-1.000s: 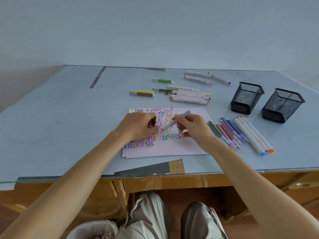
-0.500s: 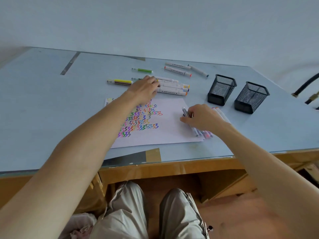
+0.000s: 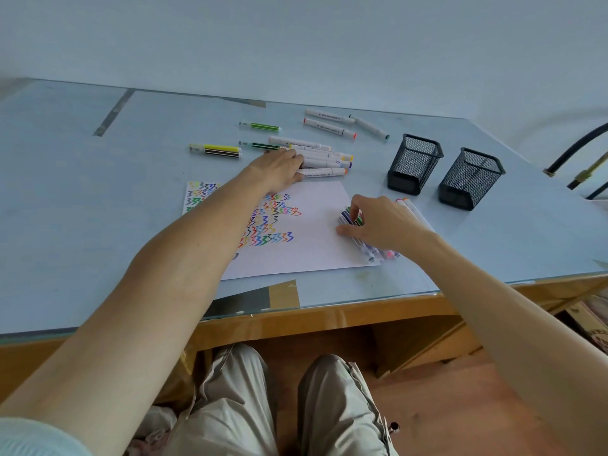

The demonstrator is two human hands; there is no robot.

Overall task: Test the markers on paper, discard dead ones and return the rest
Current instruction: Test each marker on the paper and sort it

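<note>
The right hand [image 3: 383, 225] rests with curled fingers on the row of thin markers [image 3: 368, 245] at the paper's [image 3: 312, 255] right edge, and the left hand [image 3: 279, 169] reaches far out, its fingers touching the pile of white markers [image 3: 324, 159]; I cannot tell if either hand grips one. The paper has many colored squiggles, so lots of testing looks done. Both mesh cups [image 3: 414, 164] look empty, so putting markers back is still left.
</note>
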